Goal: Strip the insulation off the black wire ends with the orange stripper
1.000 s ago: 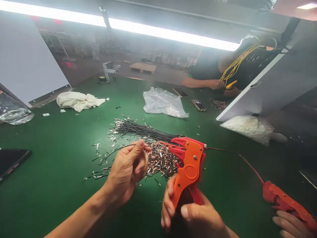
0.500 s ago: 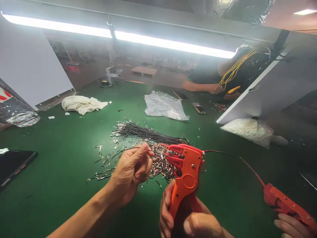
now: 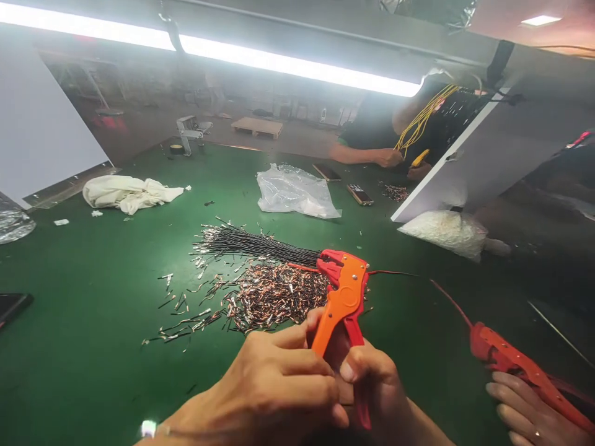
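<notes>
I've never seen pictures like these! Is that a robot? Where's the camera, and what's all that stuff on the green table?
No robot here: these are a person's own bare hands. One camera, worn on their head, took all the pictures, looking forward and down.

The right hand holds an orange-and-red squeeze tool, a bit like pliers. The left hand is close against its handle; I can't tell whether it grips anything.

On the green table lie a bundle of long black wires and a heap of short wire bits. Farther back are a clear plastic bag and a crumpled whitish cloth.

At the right edge, what looks like another person's hand holds a similar tool.
</notes>
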Tool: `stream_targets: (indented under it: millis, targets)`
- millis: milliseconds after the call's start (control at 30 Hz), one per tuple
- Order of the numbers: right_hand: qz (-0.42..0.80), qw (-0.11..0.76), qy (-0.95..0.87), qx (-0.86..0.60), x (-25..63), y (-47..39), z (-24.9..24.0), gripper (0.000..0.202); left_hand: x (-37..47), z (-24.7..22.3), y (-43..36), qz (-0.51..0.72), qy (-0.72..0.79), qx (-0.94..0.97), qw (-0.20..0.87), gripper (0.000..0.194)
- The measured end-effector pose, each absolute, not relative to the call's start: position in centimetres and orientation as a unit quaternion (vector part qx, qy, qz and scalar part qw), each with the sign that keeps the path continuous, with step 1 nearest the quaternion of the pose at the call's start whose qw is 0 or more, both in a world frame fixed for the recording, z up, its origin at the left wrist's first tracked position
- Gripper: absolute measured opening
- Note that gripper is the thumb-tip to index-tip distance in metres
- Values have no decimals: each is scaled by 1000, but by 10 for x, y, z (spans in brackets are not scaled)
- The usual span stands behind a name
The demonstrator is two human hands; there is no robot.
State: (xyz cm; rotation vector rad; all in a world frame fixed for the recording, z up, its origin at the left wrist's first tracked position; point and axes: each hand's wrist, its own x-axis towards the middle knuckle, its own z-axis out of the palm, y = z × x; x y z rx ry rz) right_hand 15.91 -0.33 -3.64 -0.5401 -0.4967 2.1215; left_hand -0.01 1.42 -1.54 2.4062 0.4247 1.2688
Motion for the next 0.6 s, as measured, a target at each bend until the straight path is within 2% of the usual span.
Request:
stream_targets:
  millis: [100, 200, 267, 433, 533, 600]
  targets:
    - [855, 425, -173, -241, 159, -5, -38, 54, 3, -23, 15, 419, 166, 890, 69, 22]
    - [859, 415, -140, -264, 156, -7, -41, 56, 2, -27, 13, 421, 174, 889, 44, 24]
    - [870, 406, -131, -246, 155, -8, -41, 58, 1, -29, 11, 424, 179, 882, 99, 28]
    - [872, 409, -154, -222, 159, -8, -37, 60, -5, -23, 6, 498, 258, 761, 325, 26]
    - [864, 416, -205, -196, 159, -9, -37, 59, -15, -10, 10, 578, 376, 592, 417, 19]
    - [867, 407, -225, -182, 155, -11, -40, 54, -21, -3, 17, 625, 443, 468, 441, 24]
